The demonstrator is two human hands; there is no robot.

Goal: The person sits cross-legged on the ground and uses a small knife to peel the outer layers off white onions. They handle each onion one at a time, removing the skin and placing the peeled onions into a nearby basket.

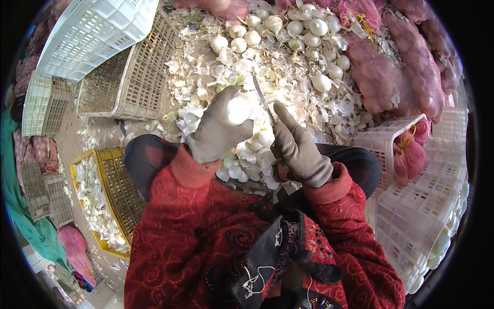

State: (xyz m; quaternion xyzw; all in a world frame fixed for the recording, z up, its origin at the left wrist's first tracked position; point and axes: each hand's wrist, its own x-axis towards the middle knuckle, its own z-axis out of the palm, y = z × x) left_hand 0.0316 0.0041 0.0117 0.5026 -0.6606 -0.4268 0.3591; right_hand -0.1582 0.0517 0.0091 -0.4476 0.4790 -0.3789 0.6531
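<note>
In a grey work glove, my left hand [220,123] grips a white onion [238,109] whose surface is washed out by bright light. My right hand [299,146], gloved the same way, is closed around the handle of a knife [263,99]. The narrow, slightly curved blade points up and away, to the right of the onion and apart from it. Below both hands lies a heap of onion peels [254,154] between my knees. Beyond them, whole white onions [318,28] rest on a floor strewn with dry skins.
Pink mesh sacks of onions [411,61] line the right and far side. A white plastic crate [420,201] of onions stands at my right. To my left are a yellow crate [106,166] holding peels, a dirty crate [142,73] and a white crate [96,34].
</note>
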